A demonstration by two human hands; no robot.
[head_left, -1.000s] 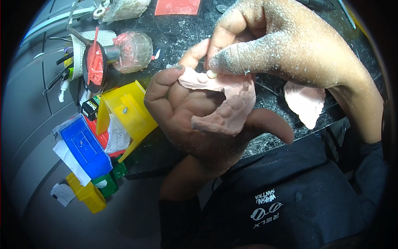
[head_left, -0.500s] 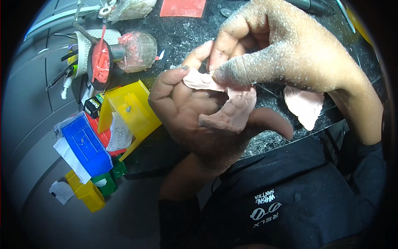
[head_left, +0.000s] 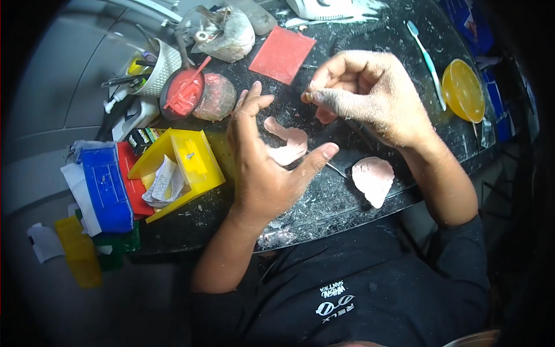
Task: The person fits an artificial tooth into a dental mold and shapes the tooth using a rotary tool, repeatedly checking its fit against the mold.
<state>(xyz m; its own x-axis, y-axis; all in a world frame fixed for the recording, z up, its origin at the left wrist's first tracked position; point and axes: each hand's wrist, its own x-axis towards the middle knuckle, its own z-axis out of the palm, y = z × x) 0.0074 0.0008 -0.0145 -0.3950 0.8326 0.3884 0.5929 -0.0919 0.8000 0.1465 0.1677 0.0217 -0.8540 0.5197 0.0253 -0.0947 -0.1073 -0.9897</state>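
A pale pink, horseshoe-shaped dental cast (head_left: 296,140) appears to lie on the dark worktop, its near side partly covered by my left hand (head_left: 260,159). That hand is open, with the fingers stretched up and the thumb spread away to the right. My right hand (head_left: 373,101), dusted with white powder, hovers to the right of the cast. Its thumb and forefinger are pinched together; whatever they hold is too small to make out. Below those fingertips shows a small reddish-pink piece (head_left: 325,116). A second pink cast piece (head_left: 373,180) lies near the worktop's front edge.
Left stand a pan of red wax strips (head_left: 184,95), a cloudy glass jar (head_left: 215,98) and a yellow bin (head_left: 205,165) holding papers. A red wax sheet (head_left: 282,55) lies at the back. Right are a toothbrush (head_left: 426,61) and a yellow bowl (head_left: 464,92).
The horseshoe cast has left my left palm and sits lower, seemingly on the worktop. My left hand has opened; my right hand has moved away from the cast. The view has shifted and widened.
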